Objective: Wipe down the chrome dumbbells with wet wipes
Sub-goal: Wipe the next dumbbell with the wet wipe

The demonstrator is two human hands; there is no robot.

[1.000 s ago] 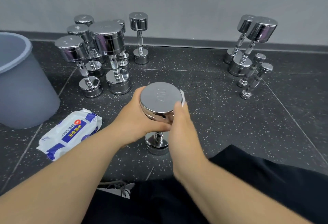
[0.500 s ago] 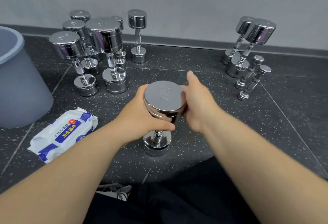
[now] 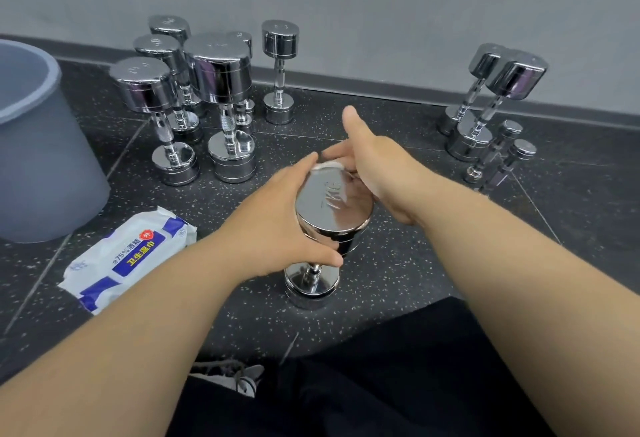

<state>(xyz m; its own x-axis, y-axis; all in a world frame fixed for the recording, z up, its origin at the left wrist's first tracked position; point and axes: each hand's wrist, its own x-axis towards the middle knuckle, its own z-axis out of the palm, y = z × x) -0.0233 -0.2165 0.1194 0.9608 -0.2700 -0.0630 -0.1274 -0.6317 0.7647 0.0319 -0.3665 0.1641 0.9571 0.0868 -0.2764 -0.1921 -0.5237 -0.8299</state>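
Left grip point(image 3: 277, 228) clasps the upright dumbbell point(image 3: 334, 201) by its head, right grip point(image 3: 381, 173) pinches a wipe point(image 3: 327, 165) against its far rim; speckled floor point(image 3: 391, 263) rightward.

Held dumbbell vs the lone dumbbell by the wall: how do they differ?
Held dumbbell is gripped by the left hand, and the right hand holds a wipe against its rim; wall dumbbell is untouched. Held dumbbell stands mid-floor; wall dumbbell stands near the baseboard. Both are chrome, standing on end.
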